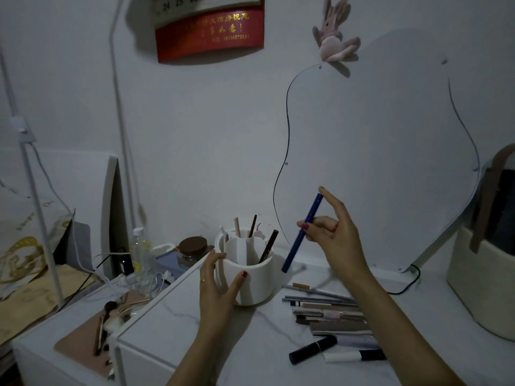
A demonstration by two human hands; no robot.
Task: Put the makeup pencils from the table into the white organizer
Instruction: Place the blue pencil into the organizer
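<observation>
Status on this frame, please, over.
Left grip holds round white plastic organizer. Right grip pinches long blue makeup pencil, raised right of it, not yet in. Pile of makeup pencils on white table. Path clear.

We see the white organizer (250, 282), round and upright on the desk (172, 335), with brown pencils (269, 246) standing in its compartments. A blue pencil (302, 235) slants in the air beside it, pinched by the right hand (334, 238); loose pencils (326, 307) lie flat nearby.
</observation>
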